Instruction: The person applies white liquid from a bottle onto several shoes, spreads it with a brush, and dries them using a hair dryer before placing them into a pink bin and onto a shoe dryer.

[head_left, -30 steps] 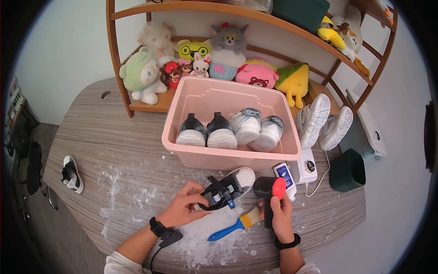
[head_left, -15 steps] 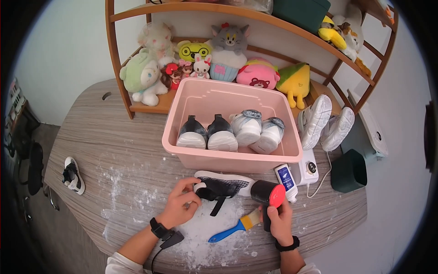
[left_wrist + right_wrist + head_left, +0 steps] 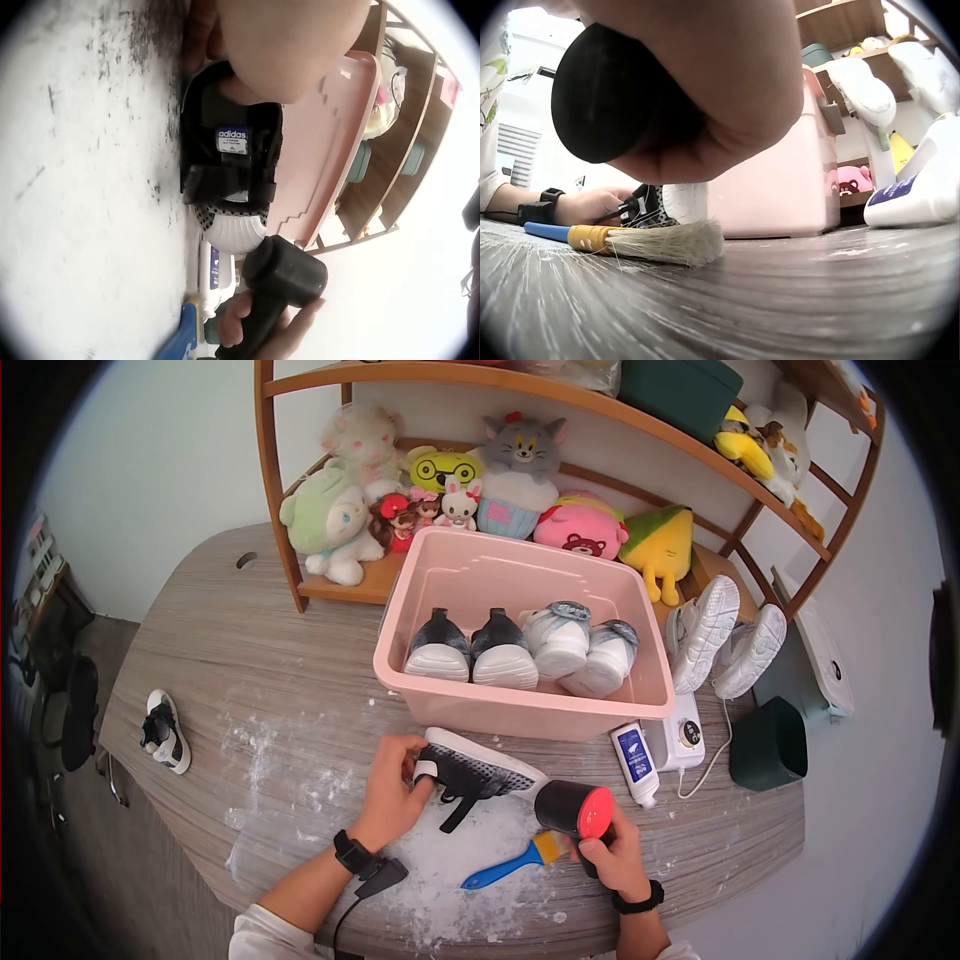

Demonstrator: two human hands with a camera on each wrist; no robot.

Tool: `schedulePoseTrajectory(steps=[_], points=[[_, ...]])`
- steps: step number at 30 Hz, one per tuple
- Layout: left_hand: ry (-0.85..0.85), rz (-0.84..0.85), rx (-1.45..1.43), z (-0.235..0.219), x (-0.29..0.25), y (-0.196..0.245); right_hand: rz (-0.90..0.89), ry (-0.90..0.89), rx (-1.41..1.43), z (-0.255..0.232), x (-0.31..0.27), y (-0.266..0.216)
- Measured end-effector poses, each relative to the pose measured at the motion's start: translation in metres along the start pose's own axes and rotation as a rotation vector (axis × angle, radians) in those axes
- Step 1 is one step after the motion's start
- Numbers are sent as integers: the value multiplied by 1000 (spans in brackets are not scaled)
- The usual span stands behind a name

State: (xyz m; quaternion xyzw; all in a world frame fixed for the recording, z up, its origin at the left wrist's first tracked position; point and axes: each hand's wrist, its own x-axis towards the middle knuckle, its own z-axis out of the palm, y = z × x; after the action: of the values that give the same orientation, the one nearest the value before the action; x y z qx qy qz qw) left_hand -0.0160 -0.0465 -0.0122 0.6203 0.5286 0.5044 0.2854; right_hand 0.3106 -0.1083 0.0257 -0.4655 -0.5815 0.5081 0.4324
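My left hand (image 3: 393, 790) grips the heel of a small black-and-white shoe (image 3: 482, 772), which lies tilted on its side with its toe pointing right. In the left wrist view, a label shows inside the opening of the shoe (image 3: 232, 142). My right hand (image 3: 615, 855) is curled round the handle of a black hair dryer (image 3: 563, 806) with a red end. The dryer's black nozzle faces the toe from close by. A blue-handled brush (image 3: 502, 867) lies on the powdery table between the hands, its bristles near the right hand.
Behind stands a pink bin (image 3: 520, 705) holding several shoes. A white bottle (image 3: 636, 762) lies right of it, near a shoe dryer (image 3: 688, 732) bearing white shoes and a dark green container (image 3: 768, 745). Another small shoe (image 3: 165, 732) sits far left. Plush toys fill the shelf (image 3: 345, 592).
The shoe turned from sole-down onto its side, and my left hand took a firmer hold of its heel. The dryer in my right hand swung left and lower. The head view shifted slightly.
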Motion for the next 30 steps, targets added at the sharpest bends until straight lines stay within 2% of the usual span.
schedulePoseTrajectory(steps=[3, 5, 6, 9, 11, 12, 14, 15, 17, 20, 23, 26, 30], points=[[8, 5, 23, -5, 3, 5, 19, 3, 39, -2, -2, 4], [39, 98, 16, -7, 5, 4, 76, 8, 148, 0, -4, -3], [51, 93, 19, -8, 4, 6, 76, -5, 147, -2, -4, 0], [-1, 54, 19, -7, 4, 10, 0, -60, -20, -2, -4, 1], [-16, 42, 29, -7, 4, 10, 3, -180, 12, 2, -5, -10], [-17, 39, 31, -8, 4, 9, 6, -181, 14, 1, -7, -11], [-21, 23, 33, -8, 5, 10, 99, -295, 27, -8, -10, -11], [-20, 21, 34, -7, 4, 12, 100, -297, 27, -14, -11, -6], [-92, -118, -32, -7, 5, 14, 32, -451, 83, -16, -5, 0], [-123, -119, -46, -5, 3, 8, -50, -528, -78, -6, 2, -25], [-163, -207, -50, -7, 4, 16, -33, -509, -102, 4, 2, -27], [-162, -149, -40, -6, 2, 6, 76, -451, -152, 0, -4, -17], [-184, -133, 4, -8, 4, 7, -37, -341, -110, 9, -1, -20]])
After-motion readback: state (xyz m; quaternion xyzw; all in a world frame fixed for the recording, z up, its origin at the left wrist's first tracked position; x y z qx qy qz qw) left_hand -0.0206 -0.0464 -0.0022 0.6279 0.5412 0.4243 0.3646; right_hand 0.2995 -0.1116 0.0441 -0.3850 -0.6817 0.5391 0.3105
